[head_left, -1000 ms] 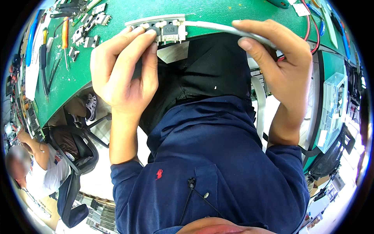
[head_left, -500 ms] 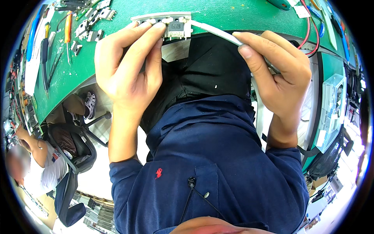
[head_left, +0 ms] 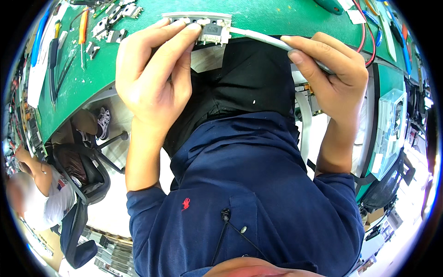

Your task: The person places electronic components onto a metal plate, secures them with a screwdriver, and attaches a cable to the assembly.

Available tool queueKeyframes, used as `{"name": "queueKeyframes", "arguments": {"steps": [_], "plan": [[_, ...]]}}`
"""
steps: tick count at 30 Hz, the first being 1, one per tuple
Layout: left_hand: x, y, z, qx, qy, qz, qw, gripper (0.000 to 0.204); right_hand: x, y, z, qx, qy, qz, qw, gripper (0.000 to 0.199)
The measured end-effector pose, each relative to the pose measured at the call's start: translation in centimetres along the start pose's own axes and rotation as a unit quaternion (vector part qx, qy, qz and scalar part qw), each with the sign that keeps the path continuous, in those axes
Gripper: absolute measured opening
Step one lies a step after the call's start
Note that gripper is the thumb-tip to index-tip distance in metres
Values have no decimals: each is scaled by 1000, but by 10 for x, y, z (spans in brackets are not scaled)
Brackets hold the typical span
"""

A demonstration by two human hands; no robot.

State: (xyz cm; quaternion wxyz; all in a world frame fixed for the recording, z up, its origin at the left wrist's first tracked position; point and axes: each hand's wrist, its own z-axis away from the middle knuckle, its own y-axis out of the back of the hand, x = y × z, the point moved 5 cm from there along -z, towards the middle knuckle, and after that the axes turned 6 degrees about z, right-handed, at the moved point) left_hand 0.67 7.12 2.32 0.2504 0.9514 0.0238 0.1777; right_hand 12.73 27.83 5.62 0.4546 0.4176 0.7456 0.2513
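My left hand (head_left: 157, 76) grips a small electronic module (head_left: 213, 31) at the table's front edge, thumb and fingers closed on its left half. The module has a pale grey curved strip along its far side, dark round holes, a black block and short metal legs toward me. From the right, my right hand (head_left: 330, 74) pinches a slim grey rod-shaped tool (head_left: 265, 39) between thumb and fingers. Its thin end reaches the module's right end and seems to touch it; I cannot make out the tip's exact shape.
Several loose components (head_left: 110, 25) lie on the green mat (head_left: 277, 18) at the left, near an orange-handled screwdriver (head_left: 83, 27) and black tweezers (head_left: 53, 69). Red and black wires (head_left: 373, 44) hang at the right above a clear plastic box (head_left: 390, 131). Another person (head_left: 41, 198) sits far left.
The module and both hands sit slightly farther right and lower in the picture, as the whole view shifts a little. The tool lies at a slightly flatter angle; both grips stay the same.
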Motion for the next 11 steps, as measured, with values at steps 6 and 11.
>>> {"name": "queueKeyframes", "arguments": {"steps": [6, 11], "plan": [[2, 2, 1, -30, 10, 1, 1000, 28, 6, 2, -6, -16, 8, -15, 1000, 22], [1, 3, 0, -33, 11, 7, 999, 29, 10, 4, -7, -21, 1, -25, 999, 21]]}}
